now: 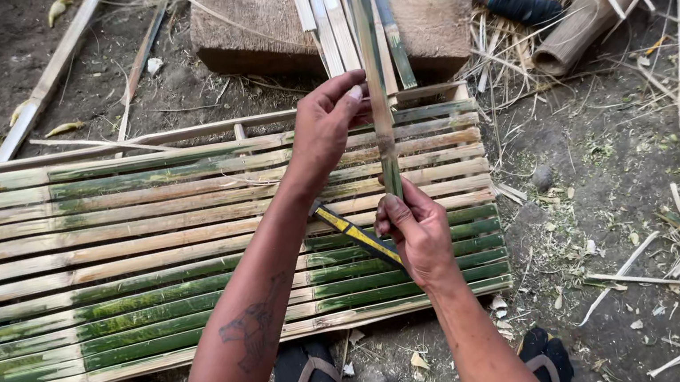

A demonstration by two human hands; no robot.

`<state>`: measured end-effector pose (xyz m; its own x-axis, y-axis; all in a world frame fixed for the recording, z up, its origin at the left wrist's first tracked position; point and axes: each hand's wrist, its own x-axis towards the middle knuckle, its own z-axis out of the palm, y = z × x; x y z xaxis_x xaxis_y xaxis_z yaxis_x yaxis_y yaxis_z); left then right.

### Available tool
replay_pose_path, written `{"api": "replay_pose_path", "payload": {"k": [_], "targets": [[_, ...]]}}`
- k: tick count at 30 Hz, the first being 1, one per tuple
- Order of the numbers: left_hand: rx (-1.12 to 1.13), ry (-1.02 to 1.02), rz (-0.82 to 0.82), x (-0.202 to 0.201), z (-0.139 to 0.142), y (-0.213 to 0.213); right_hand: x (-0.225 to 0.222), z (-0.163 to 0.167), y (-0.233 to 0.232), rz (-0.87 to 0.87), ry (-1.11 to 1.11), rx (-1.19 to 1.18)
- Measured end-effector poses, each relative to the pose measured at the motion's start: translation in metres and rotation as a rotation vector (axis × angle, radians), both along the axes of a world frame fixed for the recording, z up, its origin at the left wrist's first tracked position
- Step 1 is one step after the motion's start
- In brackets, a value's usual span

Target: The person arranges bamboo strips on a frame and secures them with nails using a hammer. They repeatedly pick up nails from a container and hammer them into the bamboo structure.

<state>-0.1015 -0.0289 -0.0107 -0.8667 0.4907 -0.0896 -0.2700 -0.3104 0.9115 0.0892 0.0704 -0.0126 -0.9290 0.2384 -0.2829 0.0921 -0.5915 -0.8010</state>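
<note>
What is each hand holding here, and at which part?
Both hands grip one upright bamboo strip: left hand around its middle, right hand at its lower end. The right hand also holds a yellow-and-black tool.

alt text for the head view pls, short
Two hands hold an upright bamboo strip over a flat panel of bamboo slats: left hand higher up, right hand at its lower end, also gripping a yellow-and-black tool. Wood block, straw and dirt lie behind.

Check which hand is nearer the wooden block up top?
Left. The left hand grips the bamboo strip just below the wooden block; the right hand holds the strip's lower end, farther away.
</note>
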Motion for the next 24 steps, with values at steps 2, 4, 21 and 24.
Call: {"api": "replay_pose_path", "payload": {"k": [2, 4, 21, 24], "targets": [[-0.043, 0.028, 0.015, 0.004, 0.007, -0.004, 0.002, 0.004, 0.000, -0.002, -0.003, 0.024], [-0.031, 0.031, 0.017, 0.005, 0.010, -0.005, 0.002, 0.007, 0.000, -0.005, -0.023, 0.052], [-0.957, 0.197, 0.232, -0.021, -0.041, 0.031, -0.134, -0.023, 0.128, 0.140, -0.362, 0.652], [-0.840, 0.146, 0.275, -0.025, -0.051, 0.035, -0.135, -0.024, 0.121, 0.095, -0.300, 1.074]]}}
